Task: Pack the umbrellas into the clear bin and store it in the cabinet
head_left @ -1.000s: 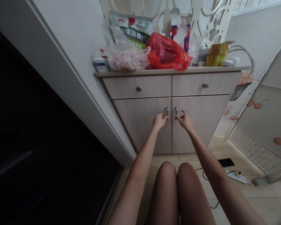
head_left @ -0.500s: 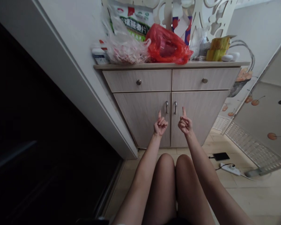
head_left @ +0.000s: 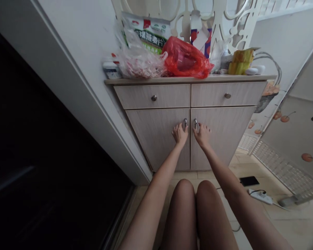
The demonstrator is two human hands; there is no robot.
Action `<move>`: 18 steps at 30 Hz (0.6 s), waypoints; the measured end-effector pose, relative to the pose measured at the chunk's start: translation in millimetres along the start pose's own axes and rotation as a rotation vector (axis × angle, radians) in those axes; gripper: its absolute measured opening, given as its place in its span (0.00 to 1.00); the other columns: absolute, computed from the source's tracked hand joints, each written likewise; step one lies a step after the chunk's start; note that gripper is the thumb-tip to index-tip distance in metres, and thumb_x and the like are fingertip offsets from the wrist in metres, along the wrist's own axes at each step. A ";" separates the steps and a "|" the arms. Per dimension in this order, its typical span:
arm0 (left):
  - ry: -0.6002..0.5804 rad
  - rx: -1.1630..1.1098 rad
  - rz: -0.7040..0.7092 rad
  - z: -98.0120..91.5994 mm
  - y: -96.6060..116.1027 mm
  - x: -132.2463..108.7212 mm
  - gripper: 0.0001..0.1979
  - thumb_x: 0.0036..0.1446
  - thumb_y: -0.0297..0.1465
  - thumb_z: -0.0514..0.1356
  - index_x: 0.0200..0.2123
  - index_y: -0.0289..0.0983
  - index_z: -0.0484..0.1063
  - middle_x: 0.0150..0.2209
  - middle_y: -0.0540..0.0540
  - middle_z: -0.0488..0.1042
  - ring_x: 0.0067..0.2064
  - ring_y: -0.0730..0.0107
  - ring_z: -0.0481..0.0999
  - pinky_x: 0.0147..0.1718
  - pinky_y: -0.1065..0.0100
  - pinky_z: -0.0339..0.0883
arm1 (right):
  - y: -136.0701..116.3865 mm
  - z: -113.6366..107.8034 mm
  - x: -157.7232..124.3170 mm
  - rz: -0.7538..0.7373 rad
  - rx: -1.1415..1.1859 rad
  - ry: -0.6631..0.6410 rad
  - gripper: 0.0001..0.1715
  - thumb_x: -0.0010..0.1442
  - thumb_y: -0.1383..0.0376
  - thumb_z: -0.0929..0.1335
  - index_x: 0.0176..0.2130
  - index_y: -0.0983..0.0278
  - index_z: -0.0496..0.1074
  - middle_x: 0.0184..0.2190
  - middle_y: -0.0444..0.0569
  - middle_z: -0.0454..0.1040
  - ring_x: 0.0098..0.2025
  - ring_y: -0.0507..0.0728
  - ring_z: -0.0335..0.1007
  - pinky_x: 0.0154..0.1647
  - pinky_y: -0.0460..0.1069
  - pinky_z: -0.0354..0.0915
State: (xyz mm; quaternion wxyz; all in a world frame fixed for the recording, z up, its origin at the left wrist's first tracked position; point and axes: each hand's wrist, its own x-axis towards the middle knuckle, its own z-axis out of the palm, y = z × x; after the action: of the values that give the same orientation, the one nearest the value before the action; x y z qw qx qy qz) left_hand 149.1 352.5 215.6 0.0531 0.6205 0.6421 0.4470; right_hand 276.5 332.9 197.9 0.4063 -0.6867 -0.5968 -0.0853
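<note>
Head view: at twelve o'clock the left hand (head_left: 179,135) and right hand (head_left: 202,136) sit apart, fingers at the left door handle (head_left: 185,123) and right door handle (head_left: 195,124) of a wood-grain cabinet (head_left: 156,142) (any grip cannot be told), both doors shut, neither opened yet

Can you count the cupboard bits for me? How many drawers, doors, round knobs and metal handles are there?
Drawers: 2
Cupboard doors: 2
Round knobs: 2
Metal door handles: 2
Total: 8
</note>
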 end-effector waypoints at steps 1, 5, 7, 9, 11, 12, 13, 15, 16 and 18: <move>-0.029 0.035 -0.001 6.6 2.3 0.7 0.19 0.63 0.37 0.58 0.54 0.35 0.73 0.51 0.33 0.75 0.55 0.52 0.72 0.54 0.56 0.61 | -3.9 7.7 2.4 0.025 -0.027 -0.051 0.25 0.69 0.54 0.60 0.54 0.67 0.72 0.47 0.61 0.76 0.49 0.64 0.68 0.49 0.55 0.56; -0.116 0.013 -0.034 26.0 1.0 1.6 0.13 0.66 0.33 0.55 0.46 0.35 0.75 0.44 0.36 0.79 0.46 0.59 0.77 0.46 0.64 0.64 | -11.9 28.5 8.0 0.138 -0.013 -0.156 0.21 0.70 0.59 0.58 0.47 0.65 0.75 0.41 0.57 0.78 0.44 0.60 0.71 0.46 0.52 0.56; -0.098 -0.039 -0.037 28.5 -3.4 -0.8 0.11 0.66 0.32 0.54 0.42 0.36 0.76 0.42 0.36 0.79 0.44 0.60 0.77 0.45 0.65 0.63 | -11.7 29.7 5.5 0.163 0.031 -0.132 0.21 0.69 0.60 0.58 0.46 0.65 0.76 0.40 0.57 0.78 0.44 0.60 0.71 0.46 0.53 0.55; -0.062 -0.120 -0.018 25.9 -7.7 -7.5 0.09 0.65 0.32 0.56 0.38 0.36 0.75 0.40 0.36 0.79 0.44 0.59 0.77 0.46 0.63 0.61 | -9.1 25.2 -2.0 0.163 0.089 -0.094 0.20 0.68 0.60 0.59 0.45 0.66 0.76 0.40 0.58 0.78 0.46 0.61 0.69 0.48 0.54 0.54; -0.028 -0.206 0.004 18.8 -11.1 -19.2 0.08 0.63 0.31 0.57 0.36 0.36 0.75 0.38 0.35 0.78 0.44 0.56 0.76 0.49 0.61 0.60 | -3.9 16.3 -14.3 0.143 0.161 -0.056 0.19 0.67 0.58 0.61 0.44 0.66 0.76 0.40 0.59 0.78 0.47 0.62 0.67 0.49 0.55 0.54; -0.014 -0.243 0.010 13.7 -12.6 -26.7 0.07 0.63 0.31 0.57 0.35 0.36 0.74 0.38 0.36 0.78 0.45 0.56 0.75 0.50 0.59 0.59 | -0.3 10.5 -22.1 0.131 0.195 -0.034 0.19 0.67 0.57 0.62 0.44 0.65 0.76 0.40 0.59 0.77 0.46 0.62 0.67 0.49 0.55 0.54; -0.002 -0.272 0.010 7.7 -14.1 -35.1 0.07 0.63 0.31 0.57 0.35 0.37 0.74 0.38 0.36 0.78 0.45 0.55 0.75 0.52 0.58 0.58 | 4.0 3.9 -30.9 0.115 0.223 -0.011 0.19 0.66 0.57 0.62 0.44 0.65 0.77 0.40 0.58 0.77 0.45 0.62 0.66 0.49 0.55 0.54; 0.010 -0.312 -0.002 -7.1 -18.4 -54.1 0.06 0.62 0.31 0.57 0.34 0.38 0.73 0.37 0.37 0.77 0.45 0.54 0.74 0.54 0.57 0.56 | 14.4 -12.0 -51.3 0.089 0.252 0.042 0.19 0.65 0.55 0.63 0.42 0.65 0.77 0.38 0.58 0.77 0.43 0.62 0.66 0.49 0.55 0.54; 0.019 -0.328 -0.005 -15.7 -21.8 -64.5 0.05 0.62 0.31 0.58 0.34 0.39 0.73 0.37 0.38 0.77 0.46 0.54 0.74 0.55 0.56 0.56 | 20.6 -21.3 -62.6 0.078 0.255 0.067 0.19 0.65 0.55 0.64 0.41 0.64 0.77 0.37 0.57 0.77 0.42 0.62 0.66 0.48 0.55 0.54; 0.057 -0.347 0.009 -35.0 -31.6 -85.9 0.05 0.61 0.32 0.58 0.32 0.40 0.72 0.36 0.39 0.76 0.45 0.54 0.73 0.55 0.56 0.56 | 35.1 -42.9 -86.5 0.056 0.249 0.118 0.20 0.64 0.53 0.64 0.39 0.64 0.78 0.35 0.56 0.77 0.40 0.61 0.67 0.47 0.55 0.55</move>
State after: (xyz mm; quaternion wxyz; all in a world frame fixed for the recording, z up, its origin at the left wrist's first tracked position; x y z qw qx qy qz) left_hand 122.9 267.6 174.3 0.1390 0.5918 0.5540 0.5689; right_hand 299.9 241.2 158.0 0.5250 -0.6412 -0.5583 -0.0394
